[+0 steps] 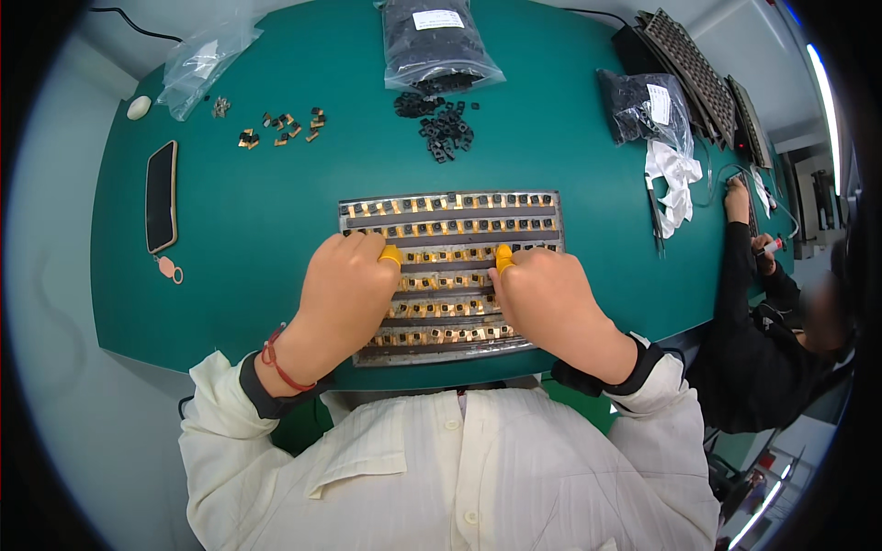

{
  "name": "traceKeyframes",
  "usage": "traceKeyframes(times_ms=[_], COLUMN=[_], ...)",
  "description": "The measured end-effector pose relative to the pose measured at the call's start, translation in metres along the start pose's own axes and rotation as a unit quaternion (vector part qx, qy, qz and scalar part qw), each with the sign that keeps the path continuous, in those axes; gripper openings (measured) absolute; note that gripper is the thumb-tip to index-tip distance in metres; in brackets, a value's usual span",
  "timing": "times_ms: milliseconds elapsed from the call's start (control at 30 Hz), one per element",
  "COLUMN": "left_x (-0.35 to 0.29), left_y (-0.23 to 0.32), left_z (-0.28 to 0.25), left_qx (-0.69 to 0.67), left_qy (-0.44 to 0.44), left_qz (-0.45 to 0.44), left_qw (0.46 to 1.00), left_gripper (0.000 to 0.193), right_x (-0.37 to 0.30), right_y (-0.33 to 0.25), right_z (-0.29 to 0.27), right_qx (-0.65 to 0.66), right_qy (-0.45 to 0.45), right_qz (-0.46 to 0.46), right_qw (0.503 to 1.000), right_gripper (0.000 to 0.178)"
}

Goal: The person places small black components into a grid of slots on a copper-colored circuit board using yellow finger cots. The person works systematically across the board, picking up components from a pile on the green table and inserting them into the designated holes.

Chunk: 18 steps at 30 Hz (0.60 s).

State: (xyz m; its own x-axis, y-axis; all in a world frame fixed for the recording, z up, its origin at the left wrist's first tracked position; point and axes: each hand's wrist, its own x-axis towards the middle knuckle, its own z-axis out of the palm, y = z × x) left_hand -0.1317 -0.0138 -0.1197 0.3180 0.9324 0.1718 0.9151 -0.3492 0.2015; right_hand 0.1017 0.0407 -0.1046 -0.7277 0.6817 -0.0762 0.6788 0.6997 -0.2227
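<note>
In front of me on the green table lies a flat metal tray (441, 358) with several rows of small black and gold-coloured parts (450, 282), parted by dark strips. My left hand (344, 289) rests over the tray's left side, its fingers curled in. My right hand (556, 292) is curled in the same way over the right side. Each hand wears a yellow finger cot, one on the left (392, 254) and one on the right (503, 257), both at the third row from the back. Whatever the fingertips pinch or press is hidden beneath the hands.
Loose black parts (447, 130) lie before a clear bag (436, 46) at the back. Gold and black pieces (283, 127) and a phone (162, 196) are at left. At right are another bag (643, 108), crumpled white tissue (675, 184), tweezers (654, 216), stacked trays (689, 73) and a co-worker (772, 358).
</note>
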Motion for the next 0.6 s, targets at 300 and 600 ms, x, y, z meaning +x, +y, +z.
traceKeyframes(times_ms=[300,600], left_x=[-0.008,0.027], left_y=[0.013,0.015], left_z=[0.003,-0.02], left_qx=[0.022,0.009], left_qy=[-0.026,-0.204], left_qz=[0.019,0.04], left_qw=[0.999,0.978], left_gripper=[0.019,0.023], right_x=[0.004,0.011], right_y=[-0.004,0.005], right_z=[-0.001,-0.004], right_qx=[0.0,0.047], right_qy=[0.007,-0.021], right_qz=[0.064,0.054], right_qw=[0.998,0.997], right_gripper=[0.034,0.032])
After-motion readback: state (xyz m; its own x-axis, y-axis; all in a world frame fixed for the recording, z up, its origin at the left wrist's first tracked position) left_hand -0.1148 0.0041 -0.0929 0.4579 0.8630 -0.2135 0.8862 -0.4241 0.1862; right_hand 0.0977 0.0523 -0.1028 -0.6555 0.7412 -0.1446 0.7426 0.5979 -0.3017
